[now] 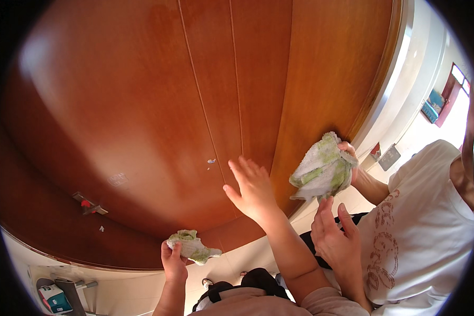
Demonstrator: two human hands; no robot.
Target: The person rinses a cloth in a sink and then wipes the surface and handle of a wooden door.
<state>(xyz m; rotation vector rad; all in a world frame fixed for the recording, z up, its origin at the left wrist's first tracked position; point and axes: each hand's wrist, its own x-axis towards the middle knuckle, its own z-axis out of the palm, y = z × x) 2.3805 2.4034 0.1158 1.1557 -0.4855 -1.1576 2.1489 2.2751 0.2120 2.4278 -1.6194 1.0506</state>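
A brown wooden door [154, 118] with a lighter wooden frame fills most of the view. My left hand [175, 258] grips a small green and white cloth [191, 247] near the door's lower part. My right hand [252, 189] is raised with fingers spread and nothing in it, in front of the door; whether it touches the surface I cannot tell. A small sticker remnant [211, 161] is on the door just left of that hand. The metal door handle [90, 203] with a red part lies to the left.
At the right another person [418, 221] in a white shirt holds a larger green and white cloth [324, 170] against or near the door frame [320, 79]; their other hand [335, 237] is beside my right forearm. A white and teal package [55, 299] stands at the lower left.
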